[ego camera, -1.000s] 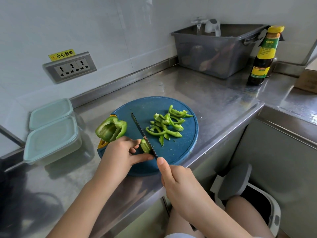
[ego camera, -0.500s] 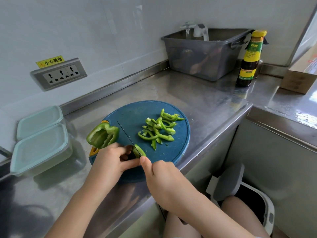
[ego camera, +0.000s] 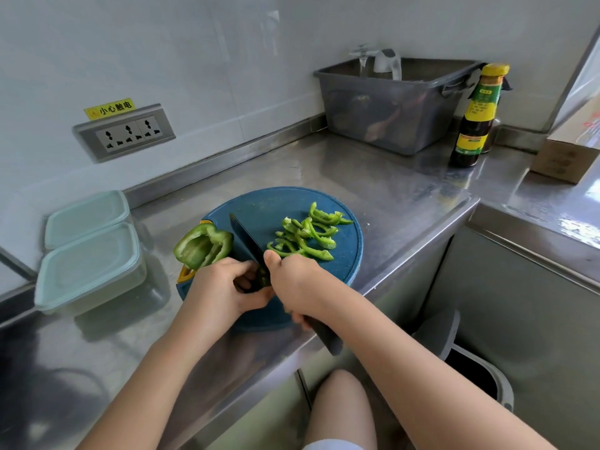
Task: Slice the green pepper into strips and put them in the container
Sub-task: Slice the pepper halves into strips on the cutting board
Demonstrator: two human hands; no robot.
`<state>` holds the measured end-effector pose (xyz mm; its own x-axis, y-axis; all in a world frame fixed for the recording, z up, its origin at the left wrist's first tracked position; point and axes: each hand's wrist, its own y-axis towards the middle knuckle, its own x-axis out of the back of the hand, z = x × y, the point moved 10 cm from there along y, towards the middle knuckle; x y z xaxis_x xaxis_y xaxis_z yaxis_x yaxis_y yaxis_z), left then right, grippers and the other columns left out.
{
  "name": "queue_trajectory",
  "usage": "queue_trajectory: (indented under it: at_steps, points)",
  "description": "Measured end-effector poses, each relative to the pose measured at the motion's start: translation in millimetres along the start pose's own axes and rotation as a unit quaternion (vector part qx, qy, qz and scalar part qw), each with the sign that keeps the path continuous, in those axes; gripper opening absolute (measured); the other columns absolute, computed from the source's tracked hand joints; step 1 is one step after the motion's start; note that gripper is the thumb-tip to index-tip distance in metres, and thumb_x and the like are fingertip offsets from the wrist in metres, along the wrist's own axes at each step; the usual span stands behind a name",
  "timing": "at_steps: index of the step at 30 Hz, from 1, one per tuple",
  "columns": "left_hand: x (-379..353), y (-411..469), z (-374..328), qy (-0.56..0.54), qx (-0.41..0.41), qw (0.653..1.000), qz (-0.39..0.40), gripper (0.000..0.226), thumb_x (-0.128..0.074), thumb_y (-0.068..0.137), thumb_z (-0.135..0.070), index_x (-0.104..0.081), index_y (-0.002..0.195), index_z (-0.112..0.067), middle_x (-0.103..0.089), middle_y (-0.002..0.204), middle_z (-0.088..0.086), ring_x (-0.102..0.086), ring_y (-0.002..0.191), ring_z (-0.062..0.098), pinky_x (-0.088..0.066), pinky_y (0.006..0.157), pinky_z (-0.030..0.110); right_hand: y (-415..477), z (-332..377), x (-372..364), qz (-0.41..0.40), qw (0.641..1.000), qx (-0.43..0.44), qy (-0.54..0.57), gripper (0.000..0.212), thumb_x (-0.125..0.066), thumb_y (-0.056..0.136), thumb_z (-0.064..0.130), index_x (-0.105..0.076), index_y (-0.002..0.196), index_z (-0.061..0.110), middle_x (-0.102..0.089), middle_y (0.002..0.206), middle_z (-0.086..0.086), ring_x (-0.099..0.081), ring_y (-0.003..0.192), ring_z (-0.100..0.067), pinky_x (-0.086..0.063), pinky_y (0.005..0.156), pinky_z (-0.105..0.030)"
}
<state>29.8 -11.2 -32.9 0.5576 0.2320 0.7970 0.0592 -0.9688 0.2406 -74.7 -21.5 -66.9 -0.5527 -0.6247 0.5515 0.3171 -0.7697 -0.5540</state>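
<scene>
1. The small pepper piece (ego camera: 264,280) being cut is in the lower middle of the frame, squeezed between the two hands. Only a bit of green shows.
2. The left hand (ego camera: 220,287) curls its fingers down on that piece, just left of the blade.
3. The right hand (ego camera: 302,284) is wrapped tight around the knife (ego camera: 246,243). The blade points from the hands toward the upper left, so the next cut should land right next to the left fingertips.
4. The pepper half (ego camera: 203,246) lies open side up, just above the left hand. It is uncut and closer to that hand.
5. The cut strips (ego camera: 305,237) sit in a loose pile right of the blade.
6. All of this is on the round blue cutting board (ego camera: 324,203), on the steel counter (ego camera: 406,190).
7. Two lidded containers (ego camera: 91,264) wait at the left edge, well apart from the strips. No strips can go in until a lid comes off.
8. Far back, upper right, stand a gray tub (ego camera: 389,105) and a sauce bottle (ego camera: 477,115).
</scene>
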Motion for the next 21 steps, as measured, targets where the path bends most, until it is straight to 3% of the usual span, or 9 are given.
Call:
queue_trajectory:
  at_steps: [2, 4, 6, 9, 13, 16, 21]
  points:
    - [2.8, -0.9, 2.6, -0.013, 0.011, 1.000, -0.005, 0.057, -0.065, 0.048, -0.059, -0.072, 0.082, -0.014, -0.060, 0.075, -0.003, -0.056, 0.076, 0.010, -0.041, 0.061, 0.013, 4.5, -5.5, 3.7, 0.003, 0.998, -0.007, 0.066, 0.049, -0.028, 0.098, 0.051, -0.050, 0.096, 0.007, -0.047, 0.066, -0.012, -0.043, 0.053, -0.023, -0.043, 0.059, -0.032]
    - [5.3, -3.1, 8.8, -0.023, 0.035, 0.999, -0.015, 0.053, -0.085, 0.052, -0.045, -0.068, 0.095, -0.020, -0.061, 0.085, -0.007, -0.057, 0.073, 0.008, -0.043, 0.061, 0.012, 7.5, -10.2, 15.9, -0.024, 0.995, 0.000, 0.100, 0.056, -0.026, 0.096, 0.056, -0.046, 0.079, 0.007, -0.046, 0.063, -0.011, -0.043, 0.050, -0.022, -0.039, 0.053, -0.028]
    - [4.2, -4.3, 15.9, -0.029, 0.056, 0.998, -0.015, 0.058, -0.090, 0.054, -0.036, -0.060, 0.103, -0.025, -0.058, 0.091, -0.011, -0.055, 0.078, 0.003, -0.040, 0.062, 0.010, 5.3, -18.6, 26.3, -0.038, 0.990, 0.006, 0.138, 0.056, -0.026, 0.095, 0.057, -0.045, 0.075, 0.008, -0.044, 0.058, -0.009, -0.040, 0.044, -0.021, -0.037, 0.048, -0.024]
    - [-1.6, -5.7, 20.7, -0.058, 0.078, 0.995, 0.014, 0.062, -0.089, 0.053, -0.040, -0.055, 0.104, -0.029, -0.056, 0.091, -0.012, -0.053, 0.079, 0.002, -0.040, 0.067, 0.013, -2.7, -26.6, 28.7, -0.023, 0.980, 0.039, 0.193, 0.051, -0.029, 0.094, 0.057, -0.042, 0.073, 0.012, -0.040, 0.053, -0.004, -0.035, 0.035, -0.017, -0.033, 0.042, -0.020]
    - [-0.7, -3.6, 29.9, -0.121, 0.116, 0.985, 0.026, 0.040, -0.075, 0.063, -0.049, -0.062, 0.096, -0.028, -0.066, 0.086, -0.005, -0.060, 0.071, 0.006, -0.045, 0.063, 0.015, -12.6, -32.2, 18.0, -0.017, 0.972, 0.085, 0.220, 0.054, -0.030, 0.092, 0.062, -0.040, 0.073, 0.013, -0.037, 0.051, -0.004, -0.033, 0.033, -0.017, -0.033, 0.039, -0.020]
    - [0.2, -0.6, 36.6, -0.121, 0.126, 0.985, 0.010, 0.013, -0.074, 0.078, -0.030, -0.065, 0.088, -0.028, -0.068, 0.081, -0.003, -0.061, 0.068, 0.008, -0.045, 0.062, 0.016, -20.7, -29.6, 14.6, -0.038, 0.971, 0.119, 0.204, 0.056, -0.031, 0.093, 0.060, -0.040, 0.070, 0.009, -0.035, 0.050, -0.005, -0.032, 0.032, -0.019, -0.033, 0.038, -0.021]
    - [2.0, -0.3, 35.9, -0.082, 0.143, 0.986, -0.024, 0.010, -0.074, 0.080, -0.018, -0.066, 0.080, -0.022, -0.063, 0.071, -0.010, -0.055, 0.062, -0.001, -0.040, 0.059, 0.003, -30.2, -30.9, 0.0, -0.037, 0.976, 0.129, 0.169, 0.057, -0.030, 0.094, 0.060, -0.041, 0.070, 0.009, -0.036, 0.047, -0.006, -0.036, 0.030, -0.020, -0.032, 0.035, -0.018]
